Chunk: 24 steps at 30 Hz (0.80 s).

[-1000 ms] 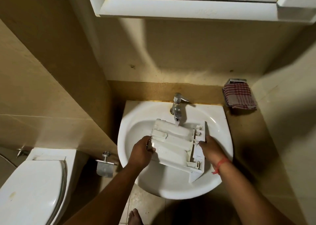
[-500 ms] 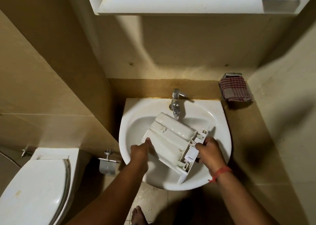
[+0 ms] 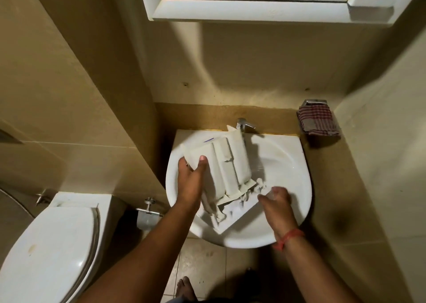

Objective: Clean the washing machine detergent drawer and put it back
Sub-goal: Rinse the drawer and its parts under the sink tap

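Observation:
The white detergent drawer (image 3: 227, 171) lies upside down over the white basin (image 3: 285, 164), its far end up by the tap (image 3: 244, 125) and its front panel toward me. My left hand (image 3: 192, 178) grips the drawer's left side, thumb on its underside. My right hand (image 3: 275, 197) sits at the front panel's right end, fingers curled and blurred; whether it grips the panel is unclear. Water seems to splash off the drawer's right side.
A checked red cloth (image 3: 318, 121) hangs on a metal holder at the right wall. A toilet (image 3: 53, 245) stands at lower left, with a paper holder (image 3: 147, 215) between it and the basin. A white cabinet (image 3: 265, 5) hangs overhead. My bare foot (image 3: 184, 287) is below.
The drawer has swung round: its far end rose toward the tap and its front panel dropped toward me. My left hand slid up the left side; my right hand shifted to the panel's end.

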Available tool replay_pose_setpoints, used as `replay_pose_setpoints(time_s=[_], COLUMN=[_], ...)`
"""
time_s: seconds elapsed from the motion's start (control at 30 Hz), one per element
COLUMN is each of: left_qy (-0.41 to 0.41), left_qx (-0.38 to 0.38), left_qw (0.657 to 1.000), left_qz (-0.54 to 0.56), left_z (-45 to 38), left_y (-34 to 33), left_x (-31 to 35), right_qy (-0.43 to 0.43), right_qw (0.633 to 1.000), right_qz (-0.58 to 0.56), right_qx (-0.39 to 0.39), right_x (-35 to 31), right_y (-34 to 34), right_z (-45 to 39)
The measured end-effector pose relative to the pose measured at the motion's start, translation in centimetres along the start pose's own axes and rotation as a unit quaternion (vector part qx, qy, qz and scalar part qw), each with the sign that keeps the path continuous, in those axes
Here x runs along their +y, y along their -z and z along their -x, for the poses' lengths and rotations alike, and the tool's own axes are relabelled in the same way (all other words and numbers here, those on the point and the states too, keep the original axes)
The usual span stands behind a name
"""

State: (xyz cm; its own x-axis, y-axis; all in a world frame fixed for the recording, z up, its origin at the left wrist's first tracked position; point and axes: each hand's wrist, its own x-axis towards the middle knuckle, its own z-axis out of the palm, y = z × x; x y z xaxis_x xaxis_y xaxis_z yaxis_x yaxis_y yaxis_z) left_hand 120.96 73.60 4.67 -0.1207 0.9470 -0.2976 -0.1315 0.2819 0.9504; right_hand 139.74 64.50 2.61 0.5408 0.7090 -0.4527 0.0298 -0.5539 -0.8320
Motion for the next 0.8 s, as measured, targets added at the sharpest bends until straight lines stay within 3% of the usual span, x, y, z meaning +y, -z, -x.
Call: replay_pose_setpoints(time_s=[0.13,0.23,0.37,0.47,0.63,0.7,0.8], left_qy=[-0.13,-0.178,-0.21,-0.196,-0.225,-0.258,-0.32], left_qx=[-0.126,-0.216,-0.304,-0.328,-0.326,-0.258,-0.093], left_qw=[0.969,0.925,0.867,0.856,0.835,0.828,0.857], left_qz=[-0.171,-0.256,-0.335,-0.349,-0.381,-0.425,-0.393], left_z=[-0.1,-0.2,-0.5,-0.9,-1.7,-1.9,-2.3], left_y=[-0.9,-2.2,-4.1,-4.4,-4.0,-3.3,-0.9], left_x=[2.3,3.3,4.2,3.6,2.7,2.6,2.1], right_qy=[0.223,0.366,0.323,0.3,0.335,0.325,0.263], right_qw=[0.968,0.911,0.888,0.903,0.9,0.912,0.949], right_qz=[0.067,0.187,0.302,0.267,0.241,0.225,0.153], right_qx=[0.092,0.038,-0.125,-0.151,-0.138,-0.112,-0.083], right_x=[-3.2,-6.1,-7.4,-6.9,-5.6,-5.0,-3.6], right_y=[1.9,3.0,3.2,3.3,2.3,2.2,2.8], right_z=[0.4,-0.6,-2.7,-3.6,-3.9,-4.2,-5.2])
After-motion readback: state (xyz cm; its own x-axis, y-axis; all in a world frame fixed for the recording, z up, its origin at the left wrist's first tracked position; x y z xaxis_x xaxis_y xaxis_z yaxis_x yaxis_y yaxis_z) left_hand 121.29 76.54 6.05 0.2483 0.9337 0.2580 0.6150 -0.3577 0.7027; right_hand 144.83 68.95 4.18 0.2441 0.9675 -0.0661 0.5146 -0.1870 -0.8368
